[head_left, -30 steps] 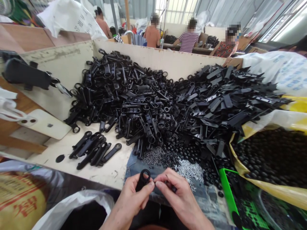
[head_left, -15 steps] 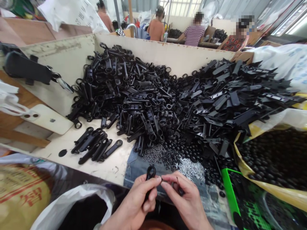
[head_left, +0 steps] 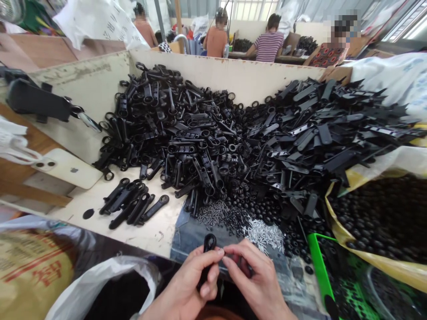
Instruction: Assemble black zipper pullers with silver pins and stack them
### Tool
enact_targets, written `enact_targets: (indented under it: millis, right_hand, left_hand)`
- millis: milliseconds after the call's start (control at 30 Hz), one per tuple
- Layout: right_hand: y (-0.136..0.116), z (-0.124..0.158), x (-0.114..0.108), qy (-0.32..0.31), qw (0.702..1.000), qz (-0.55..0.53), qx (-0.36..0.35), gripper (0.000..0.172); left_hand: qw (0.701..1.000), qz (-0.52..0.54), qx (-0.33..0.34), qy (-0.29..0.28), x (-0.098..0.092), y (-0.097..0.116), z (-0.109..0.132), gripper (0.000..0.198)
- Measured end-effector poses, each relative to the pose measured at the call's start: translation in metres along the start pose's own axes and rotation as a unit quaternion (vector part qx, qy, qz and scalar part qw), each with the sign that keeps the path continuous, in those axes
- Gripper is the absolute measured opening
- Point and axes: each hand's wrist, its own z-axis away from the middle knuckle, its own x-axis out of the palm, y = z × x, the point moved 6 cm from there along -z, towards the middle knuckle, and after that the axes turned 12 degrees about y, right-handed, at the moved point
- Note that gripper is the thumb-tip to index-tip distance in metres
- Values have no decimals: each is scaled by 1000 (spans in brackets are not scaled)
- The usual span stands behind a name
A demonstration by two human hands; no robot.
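My left hand (head_left: 196, 278) is closed around a black plastic part with a ring-shaped end (head_left: 210, 242), which sticks up above the thumb. Close against the left thumb tip, my right hand (head_left: 258, 278) has its thumb and fingers pinched together. Whatever is between those fingertips is too small to make out; something dark shows inside the curled fingers. Just beyond the hands lie silver pins (head_left: 265, 233), small dark cylindrical pieces (head_left: 211, 213) and round black pieces (head_left: 255, 206) on a dark sheet (head_left: 190, 233).
Ring-ended black parts (head_left: 167, 124) and flat black pieces (head_left: 310, 129) are heaped behind. A small group of black parts (head_left: 133, 202) lies left, near a white phone (head_left: 71, 169). A green basket (head_left: 318, 262) and yellow-edged bag (head_left: 380, 255) stand right; a white bag (head_left: 100, 278) is front left.
The fingers of my right hand have curled slightly beside the left thumb. The held black part has shifted only a little. The view has moved slightly.
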Motion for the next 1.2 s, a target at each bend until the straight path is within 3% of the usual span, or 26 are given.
enact_targets:
  millis: [133, 233, 400, 467, 700, 900, 1200]
  right_hand:
    - [1, -2, -6, 26, 1000, -2, 15, 8]
    - [1, -3, -6, 17, 1000, 3, 17, 7]
    - [-10, -2, 8, -57, 997, 20, -46, 10]
    - [-14, -2, 14, -75, 994, 26, -70, 11]
    - [-19, -9, 19, -90, 992, 70, -47, 12]
    - [-15, -7, 20, -92, 994, 65, -4, 10]
    - [-11, -6, 17, -83, 993, 85, 27, 12]
  left_hand:
    - [998, -24, 1, -61, 0, -1, 7, 24]
    - [993, -60, 39, -98, -6, -1, 9, 42]
    - [997, -61, 41, -14, -32, -9, 5, 103]
    - [995, -92, 43, 1, -38, -12, 5, 111]
    - [956, -247, 157, 25, -41, -2, 1, 77]
    - [922, -318, 218, -29, -21, 13, 12, 25]
    - [905, -359, 228, -8, -25, 12, 10, 24]
